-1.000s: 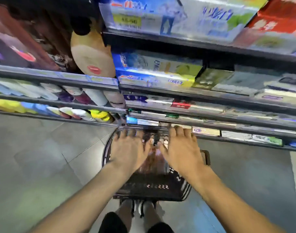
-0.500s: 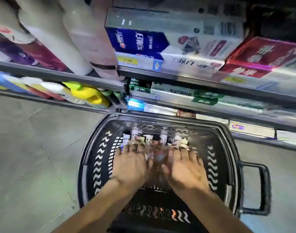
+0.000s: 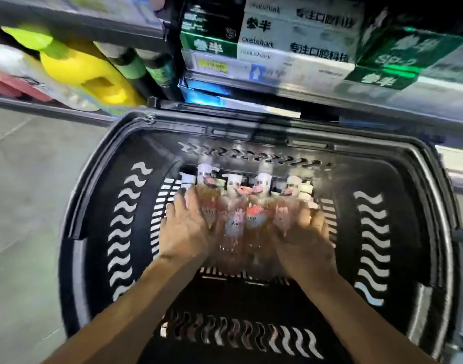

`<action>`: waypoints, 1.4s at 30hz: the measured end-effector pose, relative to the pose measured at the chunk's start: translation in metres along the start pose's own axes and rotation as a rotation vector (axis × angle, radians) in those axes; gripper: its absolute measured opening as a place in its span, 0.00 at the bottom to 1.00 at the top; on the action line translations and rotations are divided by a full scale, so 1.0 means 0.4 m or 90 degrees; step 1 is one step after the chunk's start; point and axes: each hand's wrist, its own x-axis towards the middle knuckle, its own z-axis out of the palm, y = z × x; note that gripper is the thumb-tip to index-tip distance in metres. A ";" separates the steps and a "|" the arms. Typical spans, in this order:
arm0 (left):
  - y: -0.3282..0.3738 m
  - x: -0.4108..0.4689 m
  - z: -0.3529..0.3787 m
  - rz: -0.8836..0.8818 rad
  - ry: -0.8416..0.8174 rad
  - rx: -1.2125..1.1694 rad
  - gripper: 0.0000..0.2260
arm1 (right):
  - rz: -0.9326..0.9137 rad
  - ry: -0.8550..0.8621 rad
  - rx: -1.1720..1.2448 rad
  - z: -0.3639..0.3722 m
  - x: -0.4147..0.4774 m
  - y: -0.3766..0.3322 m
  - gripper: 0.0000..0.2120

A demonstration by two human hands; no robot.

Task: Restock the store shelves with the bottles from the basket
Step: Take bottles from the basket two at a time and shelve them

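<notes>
Pink bottles (image 3: 241, 219) lie bunched between 2 grips, low in the black basket (image 3: 343, 232).
Their long axes run near to far, white caps toward the far wall. Left grip (image 3: 188, 232) presses fairly straight fingers on the bunch's left side; right grip (image 3: 304, 240) curls round the rightmost bottle. Both are equally near. The shelf (image 3: 383, 93) sits past the far rim, so the lift likely goes up and far.

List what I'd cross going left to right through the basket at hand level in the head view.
Left wall of the black plastic basket → left hand → cluster of clear pinkish bottles with white caps → right hand → the basket's right wall.
</notes>
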 end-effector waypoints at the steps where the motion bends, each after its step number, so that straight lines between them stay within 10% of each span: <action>1: -0.007 0.019 0.016 -0.037 -0.017 -0.073 0.46 | 0.016 -0.009 0.031 0.017 0.015 0.002 0.47; 6: -0.035 0.111 0.084 -0.145 -0.110 -0.156 0.54 | 0.055 0.023 0.190 0.107 0.104 0.021 0.53; 16: -0.054 0.061 0.036 -0.274 -0.166 -0.757 0.33 | 0.096 -0.065 0.360 0.060 0.053 0.040 0.57; 24: -0.017 -0.192 -0.218 -0.084 -0.178 -0.836 0.23 | -0.011 -0.002 0.624 -0.194 -0.183 0.000 0.24; 42: 0.053 -0.878 -1.097 0.264 -0.020 -0.923 0.27 | -0.258 0.254 0.812 -0.941 -0.954 -0.141 0.26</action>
